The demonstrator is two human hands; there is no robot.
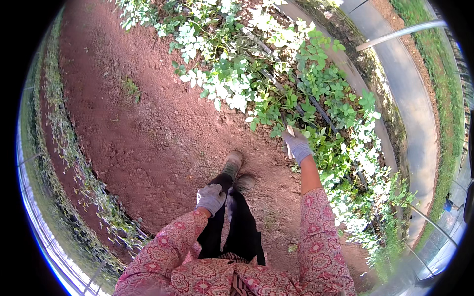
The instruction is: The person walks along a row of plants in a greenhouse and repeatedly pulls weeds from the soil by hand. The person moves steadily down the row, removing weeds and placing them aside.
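My right hand [297, 145], in a light grey knit glove, grips a hand tool by its pale handle [290, 130]. The tool's working end is hard to make out among the leaves, so its exact kind cannot be told. Beside it grow leafy green plants, probably rose bushes [276, 111], partly bleached by sunlight. My left hand [211, 199], also gloved, is curled into a loose fist over my dark-trousered leg [222, 181]. Nothing shows in it.
Dark irrigation pipes [320, 113] run through the plant row. Reddish bare soil [148, 148] forms the path under my shoes [234, 158]. Past the row lie a concrete strip [414, 107] and a metal pipe [403, 34]. Another plant row [85, 166] lines the left.
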